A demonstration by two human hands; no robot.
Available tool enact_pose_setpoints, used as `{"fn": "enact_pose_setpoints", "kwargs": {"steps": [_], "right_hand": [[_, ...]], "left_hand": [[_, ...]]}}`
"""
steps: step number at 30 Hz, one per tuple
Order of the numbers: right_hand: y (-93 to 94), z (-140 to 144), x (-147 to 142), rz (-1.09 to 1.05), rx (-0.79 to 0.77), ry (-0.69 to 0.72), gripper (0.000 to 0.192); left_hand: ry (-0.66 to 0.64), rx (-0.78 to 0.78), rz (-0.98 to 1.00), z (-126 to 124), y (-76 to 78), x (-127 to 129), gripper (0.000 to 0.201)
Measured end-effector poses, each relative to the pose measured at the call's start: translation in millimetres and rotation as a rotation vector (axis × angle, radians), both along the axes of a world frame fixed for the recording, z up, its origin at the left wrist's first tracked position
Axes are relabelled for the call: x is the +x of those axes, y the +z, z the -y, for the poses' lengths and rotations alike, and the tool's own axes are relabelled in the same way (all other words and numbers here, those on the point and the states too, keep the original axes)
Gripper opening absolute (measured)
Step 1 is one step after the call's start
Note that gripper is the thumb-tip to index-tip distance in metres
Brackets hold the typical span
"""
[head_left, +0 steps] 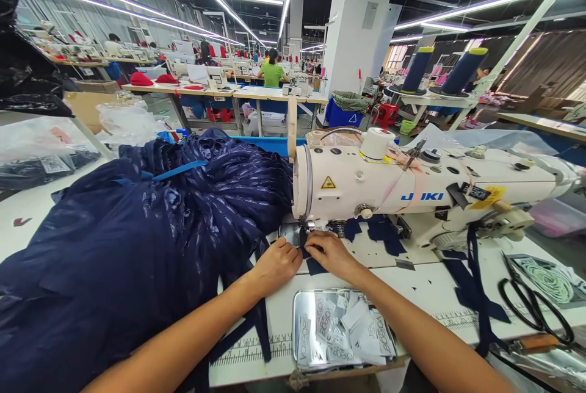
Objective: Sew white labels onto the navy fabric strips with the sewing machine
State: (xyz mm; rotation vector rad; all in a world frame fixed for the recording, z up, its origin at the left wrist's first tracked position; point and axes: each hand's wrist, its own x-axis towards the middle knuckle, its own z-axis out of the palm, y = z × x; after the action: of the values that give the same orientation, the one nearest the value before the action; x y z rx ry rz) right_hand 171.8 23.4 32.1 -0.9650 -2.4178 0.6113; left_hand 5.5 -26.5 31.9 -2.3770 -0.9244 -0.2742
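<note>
At the needle area of a white sewing machine [366,176], my left hand [280,266] is closed, its fingers curled close to the presser foot. My right hand [333,254] is closed too, thumb and forefinger drawn together just right of the needle. A small piece of navy fabric [315,266] shows under and between them; the fingertips hide most of it. To the left, a large heap of navy garments [183,216] with gathered, shiny edges reaches the machine. A metal tray [298,361] of printed white labels [341,326] lies between my forearms.
Black scissors [533,301] and an orange-handled tool [540,342] lie at the right, near a pale green cord coil [547,280]. Navy scraps [387,234] lie behind the right hand. Two navy thread cones [417,69] stand behind the machine. A person in green [273,72] sits farther back.
</note>
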Motion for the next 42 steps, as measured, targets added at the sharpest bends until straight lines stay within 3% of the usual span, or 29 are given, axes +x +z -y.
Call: {"fn": "enact_pose_setpoints", "kwargs": {"steps": [4, 12, 15, 20, 26, 32, 37, 42], "right_hand": [[0.1, 2, 5, -0.017, -0.006, 0.031, 0.019], [1.2, 23, -1, 0.348, 0.404, 0.036, 0.025], [0.3, 27, -2, 0.412, 0.476, 0.053, 0.027], [-0.9, 21, 3, 0.236, 0.372, 0.084, 0.029], [-2.8, 12, 4, -0.040, 0.104, 0.078, 0.031], [-3.8, 11, 5, -0.099, 0.010, 0.065, 0.032], [-2.4, 12, 5, -0.030, 0.111, 0.105, 0.030], [-3.0, 24, -3, 0.315, 0.391, 0.082, 0.029]], "left_hand": [[0.007, -0.039, -0.001, -2, -1.8, 0, 0.015], [0.021, -0.110, 0.020, 0, 3.6, -7, 0.016], [-0.016, -0.142, 0.072, 5, 8.9, -19, 0.015], [-0.158, -0.233, 0.110, 6, 9.2, -28, 0.018], [-0.193, -0.339, 0.135, 2, 9.2, -28, 0.015], [-0.227, -0.352, 0.153, -1, 9.8, -31, 0.013], [-0.221, -0.361, 0.135, -5, 9.8, -33, 0.011], [-0.206, -0.360, 0.146, -5, 10.5, -38, 0.014]]}}
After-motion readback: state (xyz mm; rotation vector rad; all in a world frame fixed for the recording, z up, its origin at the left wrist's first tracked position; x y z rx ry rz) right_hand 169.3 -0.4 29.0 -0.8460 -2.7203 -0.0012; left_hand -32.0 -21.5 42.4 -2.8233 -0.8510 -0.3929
